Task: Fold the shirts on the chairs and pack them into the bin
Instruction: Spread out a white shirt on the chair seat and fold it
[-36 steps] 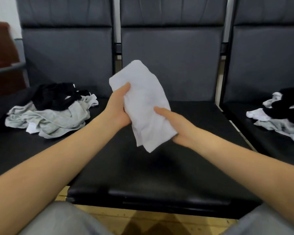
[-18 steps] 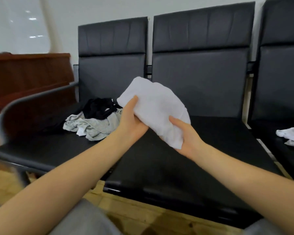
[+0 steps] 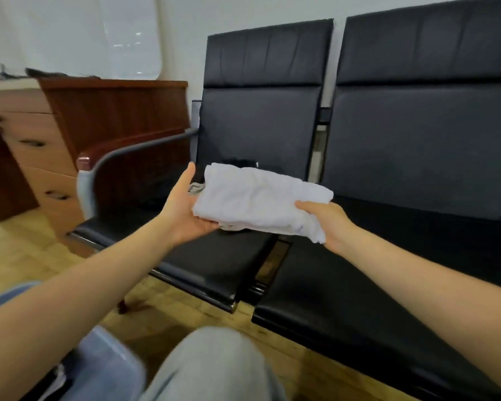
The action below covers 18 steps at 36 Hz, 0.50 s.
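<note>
**Folded white shirt held above the chairs**

Now both hands carry a white shirt point(image 3: 258, 199) folded into a thick, roughly oblong bundle. It hangs in the air over the gap between two black chairs, touching neither seat. Its cloth looks soft and slightly nubbly, with shallow creases across the top; the layered edges show along the near side, and a loose corner droops at the lower right. A small grey strip of fabric peeks out at its left end.

The left hand point(image 3: 185, 209) lies palm up under the bundle's left end, thumb raised and straight beside it, fingers hidden beneath the cloth, supporting rather than clutching. The right hand point(image 3: 329, 224) grips the right end, thumb on top and fingers curled under the fabric.

The left chair point(image 3: 258, 111) and right chair point(image 3: 417, 140) have smooth, faintly shiny leather-like padding with stitched panels on tall backs and flat, square seats. A curved grey metal armrest point(image 3: 133, 154) with a reddish wooden cap bounds the left chair. Dark clothing lies on that seat behind the bundle, mostly hidden.

Beside the chairs stands a reddish-brown wooden cabinet point(image 3: 49, 146) with drawers. The floor point(image 3: 26, 247) is pale wood. At lower left, a translucent bluish plastic bin point(image 3: 107, 360), blurred, sits by a grey trouser knee point(image 3: 214, 366).
</note>
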Each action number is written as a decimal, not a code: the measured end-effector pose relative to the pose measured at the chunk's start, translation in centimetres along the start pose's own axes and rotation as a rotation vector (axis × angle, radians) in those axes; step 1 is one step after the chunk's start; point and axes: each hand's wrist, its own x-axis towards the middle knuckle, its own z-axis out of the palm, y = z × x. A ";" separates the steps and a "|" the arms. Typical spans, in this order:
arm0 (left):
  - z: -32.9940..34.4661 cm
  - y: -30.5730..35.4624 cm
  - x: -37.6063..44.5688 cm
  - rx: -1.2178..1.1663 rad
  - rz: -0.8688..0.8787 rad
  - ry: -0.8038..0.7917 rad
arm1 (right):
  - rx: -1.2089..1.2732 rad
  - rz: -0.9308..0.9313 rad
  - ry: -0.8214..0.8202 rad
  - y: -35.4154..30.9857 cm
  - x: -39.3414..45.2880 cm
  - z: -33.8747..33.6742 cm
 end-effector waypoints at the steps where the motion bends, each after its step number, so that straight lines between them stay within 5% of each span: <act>1: -1.5 0.9 -0.5 0.036 -0.002 0.046 | -0.029 0.002 -0.028 0.0 0.3 1.8; 8: -12.5 5.1 -5.4 0.306 0.005 0.310 | -0.232 -0.019 -0.228 2.9 2.0 14.7; 18: -31.7 2.2 -12.9 0.316 0.119 0.931 | -0.455 0.208 -0.530 13.8 -1.8 33.2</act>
